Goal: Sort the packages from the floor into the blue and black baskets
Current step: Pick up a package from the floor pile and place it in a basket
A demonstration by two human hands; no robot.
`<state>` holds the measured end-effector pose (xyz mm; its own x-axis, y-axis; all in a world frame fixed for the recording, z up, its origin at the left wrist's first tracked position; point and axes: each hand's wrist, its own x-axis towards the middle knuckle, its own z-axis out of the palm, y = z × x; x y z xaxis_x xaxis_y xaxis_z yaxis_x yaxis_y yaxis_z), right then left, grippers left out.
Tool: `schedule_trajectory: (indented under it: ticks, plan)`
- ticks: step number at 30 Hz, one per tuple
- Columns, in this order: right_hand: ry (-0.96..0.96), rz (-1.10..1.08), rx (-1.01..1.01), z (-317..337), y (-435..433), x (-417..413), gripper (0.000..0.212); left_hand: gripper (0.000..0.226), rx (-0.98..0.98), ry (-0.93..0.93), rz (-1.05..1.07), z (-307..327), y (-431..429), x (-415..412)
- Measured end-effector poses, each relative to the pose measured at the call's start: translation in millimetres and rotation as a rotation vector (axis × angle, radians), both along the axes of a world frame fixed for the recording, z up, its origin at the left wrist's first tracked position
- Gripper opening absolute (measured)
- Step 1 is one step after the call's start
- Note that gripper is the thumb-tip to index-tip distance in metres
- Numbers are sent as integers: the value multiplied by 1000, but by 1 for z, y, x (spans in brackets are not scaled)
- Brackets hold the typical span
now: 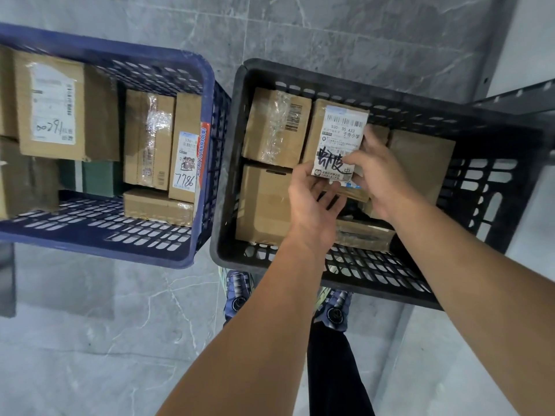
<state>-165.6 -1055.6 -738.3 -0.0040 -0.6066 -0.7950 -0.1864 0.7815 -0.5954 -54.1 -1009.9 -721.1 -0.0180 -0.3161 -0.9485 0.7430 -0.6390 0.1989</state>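
- Head view: my right hand (379,178) has its fingers clamped on the labelled box (339,136) over the black basket (375,276), left hand (312,202) fingers flat underneath.
- Blue basket (105,234) stocked too; floor (120,325) shows none waiting, so nearly done, I'd say.

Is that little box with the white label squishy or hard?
Probably hard: the small cardboard box keeps straight edges between the left hand and right hand. Likely light: fingers alone steady it. Flat sides, so it shouldn't roll.
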Motion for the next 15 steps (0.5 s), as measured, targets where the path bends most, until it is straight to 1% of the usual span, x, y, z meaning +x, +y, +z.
schedule_trajectory:
  ticks: [5, 11, 13, 15]
  plan:
    - [-76, -122, 16, 3, 6, 1, 46, 40, 8, 13, 15, 4, 2, 1]
    - [-70, -191, 22, 10, 7, 4, 39, 28, 14, 16, 19, 6, 4, 2]
    - [-48, -176, 9, 11, 7, 5, 38, 28, 4, 15, 20, 6, 5, 1]
    - [-12, -100, -31, 13, 9, 9, 42, 34, -15, 12, 19, 7, 5, 0]
